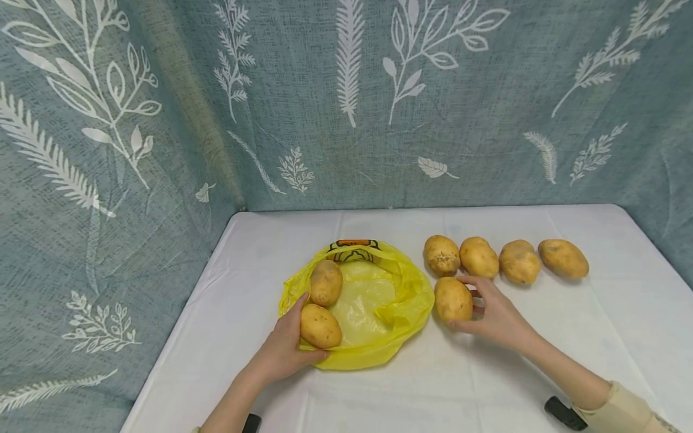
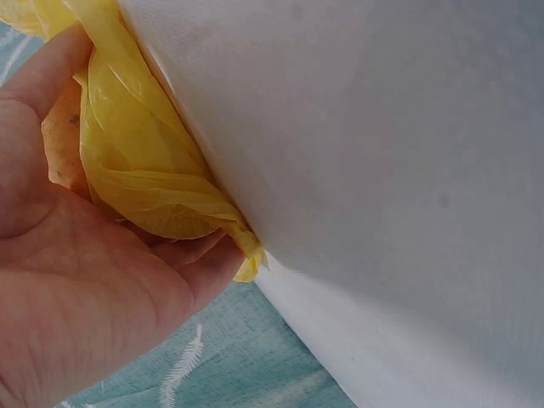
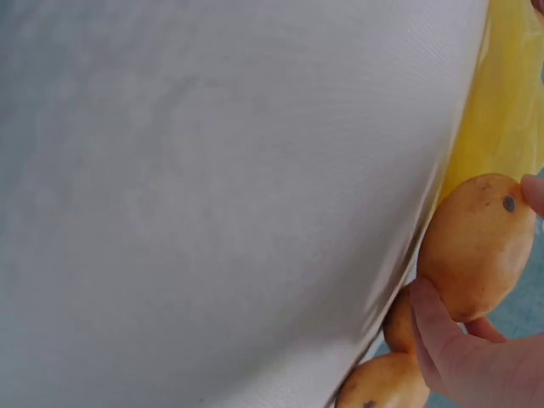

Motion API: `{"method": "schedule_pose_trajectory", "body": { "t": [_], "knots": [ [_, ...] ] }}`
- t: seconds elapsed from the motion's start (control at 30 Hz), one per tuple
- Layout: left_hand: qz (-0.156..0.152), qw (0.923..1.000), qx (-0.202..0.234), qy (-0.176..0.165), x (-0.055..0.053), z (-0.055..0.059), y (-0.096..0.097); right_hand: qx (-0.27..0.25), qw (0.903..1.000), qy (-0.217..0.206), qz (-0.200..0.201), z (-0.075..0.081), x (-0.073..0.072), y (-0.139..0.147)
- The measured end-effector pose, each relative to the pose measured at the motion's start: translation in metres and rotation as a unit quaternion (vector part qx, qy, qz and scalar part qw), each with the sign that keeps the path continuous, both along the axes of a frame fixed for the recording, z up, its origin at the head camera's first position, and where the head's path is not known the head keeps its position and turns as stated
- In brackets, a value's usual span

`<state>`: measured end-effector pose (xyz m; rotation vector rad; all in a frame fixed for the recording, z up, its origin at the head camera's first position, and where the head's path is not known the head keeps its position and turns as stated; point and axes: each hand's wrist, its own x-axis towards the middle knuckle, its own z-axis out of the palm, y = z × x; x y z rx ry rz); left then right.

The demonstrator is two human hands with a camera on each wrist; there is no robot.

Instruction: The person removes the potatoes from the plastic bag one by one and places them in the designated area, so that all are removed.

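A yellow plastic bag [image 1: 408, 319] lies with its mouth spread wide on the table, two potatoes at its left side. My left hand [image 1: 284, 349] grips the bag's left edge, next to the nearer potato [image 1: 320, 326]; the farther potato [image 1: 326, 282] sits just beyond the fingertips. In the left wrist view, yellow film [image 2: 140, 144] runs between thumb and fingers and partly covers a potato [image 2: 64, 140]. With thumb and fingers, my right hand [image 1: 498, 319] holds another potato [image 1: 453, 300] at the bag's right rim. A dark spot marks this potato in the right wrist view.
Behind the right hand, several potatoes stand in a row: one [image 1: 441, 255] nearest the bag, then others out to an oblong one [image 1: 563, 259] at the right. A white cloth [image 1: 379, 400] covers the table. Blue-green patterned curtains [image 1: 303, 90] hang behind and at the sides.
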<state>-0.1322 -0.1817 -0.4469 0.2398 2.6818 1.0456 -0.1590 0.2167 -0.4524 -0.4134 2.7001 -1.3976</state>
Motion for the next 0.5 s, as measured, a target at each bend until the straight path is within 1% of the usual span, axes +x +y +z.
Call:
{"method": "schedule_pose_trajectory", "body": {
  "t": [0.17,0.5],
  "knots": [
    [0.002,1.0,-0.005,-0.004,0.0,0.0001,0.0002,0.001,1.0,-0.007,0.001,-0.0017,0.0003,0.0],
    [-0.001,1.0,-0.006,0.0,0.002,0.0043,0.0006,0.004,0.9999,-0.014,0.005,0.0014,0.0009,-0.0016]
  ]
}}
